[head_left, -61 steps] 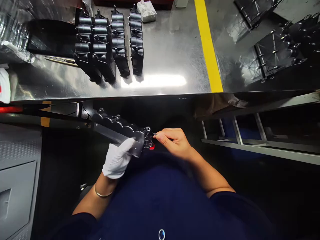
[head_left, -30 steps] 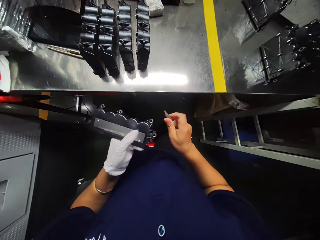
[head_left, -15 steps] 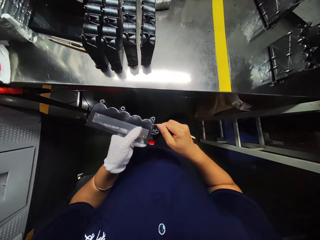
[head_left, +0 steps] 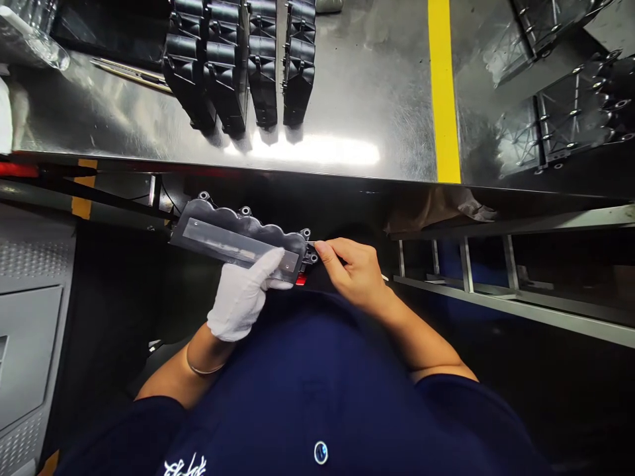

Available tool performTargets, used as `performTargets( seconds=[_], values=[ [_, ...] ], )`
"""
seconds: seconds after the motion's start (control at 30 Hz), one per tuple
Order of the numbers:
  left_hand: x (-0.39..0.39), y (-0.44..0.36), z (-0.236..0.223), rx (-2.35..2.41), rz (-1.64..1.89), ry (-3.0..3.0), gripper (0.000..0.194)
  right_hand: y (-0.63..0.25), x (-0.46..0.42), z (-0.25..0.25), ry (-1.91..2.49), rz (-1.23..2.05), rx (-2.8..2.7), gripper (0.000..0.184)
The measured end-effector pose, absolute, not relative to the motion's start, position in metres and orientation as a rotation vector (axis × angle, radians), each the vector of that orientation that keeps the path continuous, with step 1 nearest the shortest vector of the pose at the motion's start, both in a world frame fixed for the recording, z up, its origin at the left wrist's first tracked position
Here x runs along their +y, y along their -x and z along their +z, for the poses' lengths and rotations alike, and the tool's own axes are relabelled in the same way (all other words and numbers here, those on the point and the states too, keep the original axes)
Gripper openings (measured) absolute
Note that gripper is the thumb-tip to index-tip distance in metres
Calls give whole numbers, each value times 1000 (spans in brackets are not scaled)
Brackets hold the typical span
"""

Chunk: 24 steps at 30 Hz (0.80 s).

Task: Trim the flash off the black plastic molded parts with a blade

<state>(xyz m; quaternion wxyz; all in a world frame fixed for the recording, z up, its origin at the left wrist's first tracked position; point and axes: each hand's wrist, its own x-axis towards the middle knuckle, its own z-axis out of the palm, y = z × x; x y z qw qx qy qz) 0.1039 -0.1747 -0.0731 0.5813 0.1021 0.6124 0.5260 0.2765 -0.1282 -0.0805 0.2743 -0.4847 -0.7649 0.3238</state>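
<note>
My left hand, in a white glove, grips a black molded plastic cover from below, thumb on its face near the right end. The cover is tilted, its left end farther away; it has a scalloped far edge, screw lugs and a long flat grey strip in the middle. Bare and closed, my right hand pinches a thin stick-like tool whose tip reaches the cover's right end. The tool's pale back end shows behind the palm; its middle is hidden. Just under the cover's right corner is a small red piece.
On the metal table ahead stand several black ribbed parts in rows. A yellow stripe crosses it, with more black parts to the right. A metal rack is at right, a grey plastic case at left.
The view has shifted slightly. The cover and both hands hold nearly the same pose; the tool tip stays at the cover's right end.
</note>
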Motion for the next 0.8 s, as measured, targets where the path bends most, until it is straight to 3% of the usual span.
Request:
performTargets(
  seconds=[0.8],
  values=[
    [-173,-105,-74,1437,1182,-286,31,-280,-126,-77,1383,879,-2128,41]
  ],
)
